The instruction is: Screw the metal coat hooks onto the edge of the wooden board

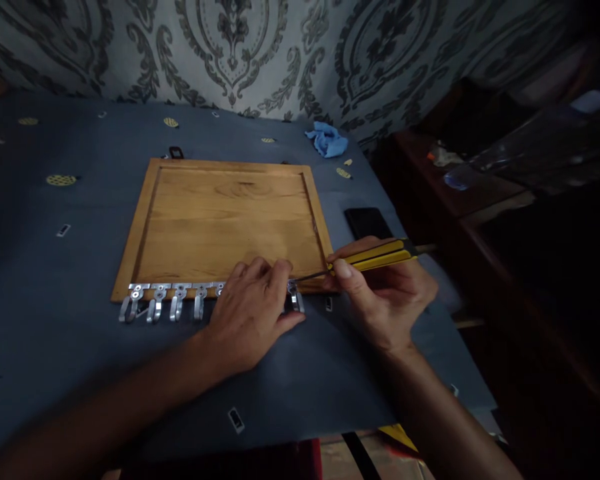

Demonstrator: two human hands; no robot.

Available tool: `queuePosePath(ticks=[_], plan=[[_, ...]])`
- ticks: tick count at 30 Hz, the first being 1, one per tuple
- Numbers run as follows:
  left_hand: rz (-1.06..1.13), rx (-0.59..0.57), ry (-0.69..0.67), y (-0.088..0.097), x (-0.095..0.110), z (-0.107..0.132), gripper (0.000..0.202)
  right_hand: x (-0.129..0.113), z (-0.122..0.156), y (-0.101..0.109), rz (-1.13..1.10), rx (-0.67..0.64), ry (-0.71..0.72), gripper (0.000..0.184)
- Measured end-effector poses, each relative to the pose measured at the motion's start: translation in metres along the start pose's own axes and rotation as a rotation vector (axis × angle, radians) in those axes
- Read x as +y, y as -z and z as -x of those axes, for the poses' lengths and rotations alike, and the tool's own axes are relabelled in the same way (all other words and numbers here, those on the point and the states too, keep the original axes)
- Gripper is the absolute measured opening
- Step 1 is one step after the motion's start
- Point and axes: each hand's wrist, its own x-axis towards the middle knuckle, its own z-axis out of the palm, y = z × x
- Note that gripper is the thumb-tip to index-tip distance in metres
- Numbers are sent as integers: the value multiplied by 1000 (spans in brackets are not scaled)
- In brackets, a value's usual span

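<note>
A wooden framed board [230,220] lies flat, with a metal hook rail [163,293] along its near edge. Several silver hooks stick out from the rail toward me. My left hand [253,310] presses down over the rail's right half, fingers bent onto it and thumb beside the rightmost hook [294,297]. It hides some of the hooks. In my right hand [387,293] is a yellow and black screwdriver [375,255], gripped by the handle. Its shaft slants left, and the tip meets the rail's right end at the rightmost hook; the screw head there is too small to make out.
A blue patterned cloth [80,253] covers the surface under the board. Behind the board's right corner lies a crumpled blue rag [327,139]. A black phone-like object [367,223] is right of the board. Dark wooden furniture and a clear plastic bottle [520,143] stand further right.
</note>
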Motion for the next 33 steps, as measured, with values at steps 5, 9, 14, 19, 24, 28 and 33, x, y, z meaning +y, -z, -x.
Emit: queuePosePath(ticks=[5,9,14,19,24,28,33], plan=[[-7,-10,1,1,1,-1,49,0,2,0,-6,-22,-26,9],[-6,-24,13,2,1,-2,49,1,1,1,-11,-38,-22,9],[-18,-23,4,1,1,-1,49,1,-1,2,-4,-103,37,5],[-10,-10,15,1,1,0,49,2,-3,3,30,-144,113,11],[-6,-35,24,3,1,-1,48,3,-2,1,-3,-135,4,10],[-13,-28,24,2,1,-1,46,2,-3,-2,-6,-92,-48,15],[-13,-12,15,1,1,0,47,0,-5,-5,112,-10,72,27]])
